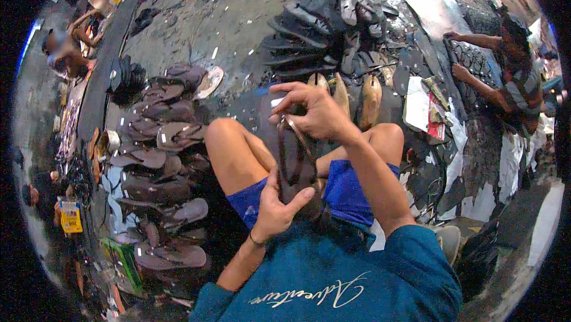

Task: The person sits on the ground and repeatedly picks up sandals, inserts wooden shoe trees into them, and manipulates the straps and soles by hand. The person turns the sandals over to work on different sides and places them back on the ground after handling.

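Note:
A dark brown flip-flop (289,167) is held upright in front of my body, between my bare knees. My left hand (275,210) grips its lower end, with the thumb laid across it. At the upper end, my right hand (315,109) pinches the strap near the toe between thumb and index finger, and its other fingers are bent loosely. The strap (303,137) forms a long loop down the face of the sole. What my left fingers press against behind the sole is hidden.
Rows of finished-looking brown flip-flops (175,134) lie at my left. Ahead are wooden shoe lasts (370,100) and a fan of black soles (300,30). A white and red box (419,108) lies to the right. One person (505,78) works at far right, another (68,54) sits at far left.

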A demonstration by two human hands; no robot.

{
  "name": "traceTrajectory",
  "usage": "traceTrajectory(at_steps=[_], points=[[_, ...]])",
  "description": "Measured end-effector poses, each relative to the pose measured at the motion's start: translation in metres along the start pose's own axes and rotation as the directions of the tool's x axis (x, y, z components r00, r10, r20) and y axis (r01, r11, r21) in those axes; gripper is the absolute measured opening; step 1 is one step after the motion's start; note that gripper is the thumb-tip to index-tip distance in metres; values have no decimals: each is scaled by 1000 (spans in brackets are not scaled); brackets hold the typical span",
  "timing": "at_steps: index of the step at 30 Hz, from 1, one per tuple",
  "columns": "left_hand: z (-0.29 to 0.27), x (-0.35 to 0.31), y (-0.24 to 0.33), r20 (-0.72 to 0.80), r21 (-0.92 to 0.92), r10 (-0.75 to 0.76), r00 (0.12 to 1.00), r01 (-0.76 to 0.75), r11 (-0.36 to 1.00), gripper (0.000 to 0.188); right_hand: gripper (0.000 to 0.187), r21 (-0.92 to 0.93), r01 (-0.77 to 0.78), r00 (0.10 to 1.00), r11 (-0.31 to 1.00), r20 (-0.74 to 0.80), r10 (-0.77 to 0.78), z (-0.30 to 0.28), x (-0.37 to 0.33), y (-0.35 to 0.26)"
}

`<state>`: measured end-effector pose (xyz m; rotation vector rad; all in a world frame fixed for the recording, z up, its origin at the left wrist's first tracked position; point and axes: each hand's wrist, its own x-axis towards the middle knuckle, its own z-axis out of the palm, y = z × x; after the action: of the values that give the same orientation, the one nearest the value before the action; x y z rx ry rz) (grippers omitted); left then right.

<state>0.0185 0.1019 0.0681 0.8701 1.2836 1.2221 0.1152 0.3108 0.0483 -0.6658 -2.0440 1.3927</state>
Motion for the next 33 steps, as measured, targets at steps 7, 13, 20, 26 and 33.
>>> traceTrajectory(at_steps=[7, 13, 20, 26, 33], points=[[-120, -25, 20, -642, 546, 476, 601, -76, 834, 64, 66, -374, 86, 970, 923, -182, -164, -26, 71, 80], [-196, -137, 90, -871, 489, 377, 315, 488, 723, 77, 58, -696, -612, 790, 375, -536, 296, -149, 137, 190], [-215, -104, 60, -390, 735, 889, 240, 663, 143, 54, 22, -645, -652, 566, 399, -764, -310, -207, 136, 242], [-130, 19, 13, -534, 460, 334, 777, -65, 885, 39, 57, 323, 260, 407, 910, -891, 200, -99, 34, 153], [-97, 78, -5, -384, 98, 177, 906, -151, 984, 44, 48, 669, -167, 961, 725, -54, 271, 104, -175, 47]])
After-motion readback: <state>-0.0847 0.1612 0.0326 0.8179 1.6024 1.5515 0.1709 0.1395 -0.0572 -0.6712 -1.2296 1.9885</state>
